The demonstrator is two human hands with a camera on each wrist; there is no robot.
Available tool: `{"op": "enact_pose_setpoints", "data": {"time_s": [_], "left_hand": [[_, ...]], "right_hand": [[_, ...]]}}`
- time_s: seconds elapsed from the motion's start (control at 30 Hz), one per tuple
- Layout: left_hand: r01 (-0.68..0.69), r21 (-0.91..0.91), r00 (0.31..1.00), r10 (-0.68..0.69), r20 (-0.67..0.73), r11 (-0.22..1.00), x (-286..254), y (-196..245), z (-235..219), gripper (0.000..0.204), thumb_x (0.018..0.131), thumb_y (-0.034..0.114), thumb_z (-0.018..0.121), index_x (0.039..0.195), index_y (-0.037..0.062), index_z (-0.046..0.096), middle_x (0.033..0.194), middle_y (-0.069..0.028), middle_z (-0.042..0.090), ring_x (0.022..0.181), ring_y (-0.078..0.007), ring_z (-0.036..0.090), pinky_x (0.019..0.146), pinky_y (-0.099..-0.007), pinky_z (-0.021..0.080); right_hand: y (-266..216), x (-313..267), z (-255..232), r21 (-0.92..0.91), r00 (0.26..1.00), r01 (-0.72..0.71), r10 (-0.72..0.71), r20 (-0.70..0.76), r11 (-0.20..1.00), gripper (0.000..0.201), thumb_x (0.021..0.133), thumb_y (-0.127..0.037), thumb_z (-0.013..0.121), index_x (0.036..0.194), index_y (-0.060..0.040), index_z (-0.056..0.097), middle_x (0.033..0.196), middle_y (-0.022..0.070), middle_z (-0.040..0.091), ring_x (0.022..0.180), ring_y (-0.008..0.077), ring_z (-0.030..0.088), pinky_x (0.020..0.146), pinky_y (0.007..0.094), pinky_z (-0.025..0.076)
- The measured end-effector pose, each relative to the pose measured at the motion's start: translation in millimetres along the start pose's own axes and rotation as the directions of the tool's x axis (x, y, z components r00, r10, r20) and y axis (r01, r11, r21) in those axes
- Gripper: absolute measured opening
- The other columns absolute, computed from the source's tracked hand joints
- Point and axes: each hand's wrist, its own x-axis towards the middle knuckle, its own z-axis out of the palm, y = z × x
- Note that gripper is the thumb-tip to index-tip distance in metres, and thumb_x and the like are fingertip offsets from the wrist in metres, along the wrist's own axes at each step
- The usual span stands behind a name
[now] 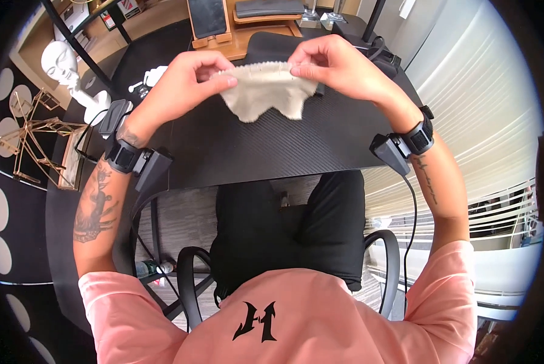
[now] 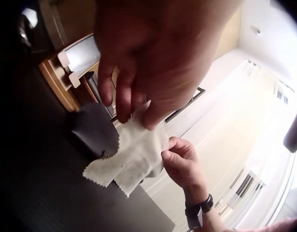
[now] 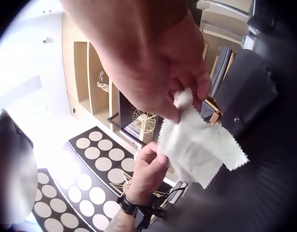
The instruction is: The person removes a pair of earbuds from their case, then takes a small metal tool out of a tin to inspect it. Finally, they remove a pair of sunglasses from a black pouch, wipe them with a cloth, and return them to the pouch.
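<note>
A cream cloth (image 1: 269, 91) with zigzag-cut edges hangs spread between both hands above the black desk (image 1: 320, 139). My left hand (image 1: 190, 82) pinches its upper left corner between thumb and fingers. At the upper right corner, my right hand (image 1: 338, 64) pinches it the same way. The cloth's lower edge drops in two points with a notch between them. In the right wrist view, small dark specks mark the cloth (image 3: 199, 145). Just beyond it on the desk lies a black case (image 3: 249, 92) with a snap button, partly covered by the cloth in the head view.
A wooden stand (image 1: 220, 41) and a wooden organiser with a dark tray (image 1: 269, 8) stand at the back. White figure sculpture (image 1: 63, 64) and gold wire model (image 1: 38, 133) are at the left. Cables run from both wrist cameras. White blinds (image 1: 466, 121) hang at the right.
</note>
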Motion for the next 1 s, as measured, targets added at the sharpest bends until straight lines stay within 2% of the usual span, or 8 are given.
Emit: {"op": "enact_pose_setpoints", "data": {"time_s": [0.07,0.13,0.17,0.3,0.57,0.73,0.87,1.0], "left_hand": [[-0.059,0.093,0.995,0.066,-0.068,0.994,-1,0,4,0.009,0.084,0.008,0.067,0.088,0.0001,0.063,0.082,-0.0013,0.063,0.078,-0.009,0.059,0.072,-0.025,0.047],[-0.328,0.429,0.922,0.385,-0.051,0.842,-12,5,11,0.009,0.079,0.005,0.069,0.085,-0.0001,0.063,0.082,-0.0064,0.062,0.079,-0.0181,0.061,0.072,-0.0288,0.048],[-0.326,0.402,0.93,0.367,-0.026,0.856,-21,7,19,0.011,0.075,0.004,0.07,0.083,0.0,0.063,0.083,-0.01,0.061,0.081,-0.0246,0.062,0.072,-0.031,0.048],[-0.308,0.444,0.951,0.268,0.152,0.842,-51,-7,45,0.012,0.074,0.005,0.071,0.084,0.0025,0.064,0.085,-0.0061,0.061,0.085,-0.0265,0.059,0.076,-0.0349,0.047],[-0.203,0.374,0.979,0.174,0.111,0.905,-63,-2,42,0.01,0.078,0.004,0.068,0.087,0.0005,0.064,0.086,-0.0084,0.062,0.083,-0.0262,0.06,0.075,-0.0339,0.048],[-0.064,0.272,0.997,0.051,0.054,0.96,-64,7,42,0.01,0.083,0.008,0.065,0.088,0.0003,0.063,0.081,-0.01,0.062,0.075,-0.0236,0.06,0.065,-0.0308,0.046],[-0.068,0.284,0.997,0.058,0.043,0.956,-65,6,44,0.011,0.084,0.01,0.064,0.089,0.0006,0.062,0.081,-0.0101,0.061,0.073,-0.022,0.06,0.063,-0.0298,0.045],[-0.052,0.323,0.998,0.038,0.05,0.945,-74,5,43,0.01,0.084,0.008,0.064,0.089,0.0,0.062,0.08,-0.0093,0.06,0.071,-0.0211,0.058,0.063,-0.0295,0.046]], "right_hand": [[-1,-3,7,-0.01,0.996,0.001,-0.002,-0.095,1.0,0.012,0.087,-0.009,0.063,0.092,0.0013,0.064,0.079,0.0,0.061,0.075,0.0064,0.056,0.069,0.024,0.046],[-7,-15,16,-0.272,0.948,0.195,-0.252,-0.194,0.942,0.011,0.079,-0.007,0.064,0.088,0.0004,0.065,0.079,0.012,0.063,0.076,0.0239,0.063,0.07,0.0337,0.049],[-3,-22,26,-0.261,0.938,0.256,-0.304,-0.167,0.931,0.009,0.076,-0.004,0.063,0.085,-0.0006,0.064,0.083,0.0131,0.061,0.082,0.0303,0.061,0.074,0.0365,0.049],[2,-54,51,-0.321,0.968,0.226,-0.249,-0.034,0.92,0.008,0.075,-0.001,0.064,0.083,-0.0004,0.063,0.084,0.0123,0.061,0.085,0.0309,0.06,0.078,0.0391,0.049],[4,-70,48,-0.146,0.998,0.055,-0.059,-0.023,0.988,0.016,0.074,-0.007,0.069,0.087,-0.0003,0.063,0.086,0.012,0.061,0.087,0.0302,0.059,0.081,0.0386,0.048],[-10,-70,60,-0.266,0.972,0.177,-0.21,-0.102,0.948,0.035,0.071,-0.02,0.075,0.099,-0.0035,0.063,0.098,0.0097,0.057,0.096,0.0294,0.055,0.086,0.0379,0.046],[-8,-67,72,-0.364,0.976,0.214,-0.215,0.038,0.906,0.02,0.075,-0.011,0.07,0.092,-0.0044,0.062,0.102,0.0068,0.057,0.095,0.0277,0.055,0.082,0.0387,0.046],[-8,-65,71,-0.34,0.979,0.194,-0.202,0.013,0.92,0.009,0.078,-0.007,0.065,0.084,-0.0025,0.06,0.093,0.0078,0.059,0.089,0.0286,0.056,0.079,0.0381,0.047]]}}
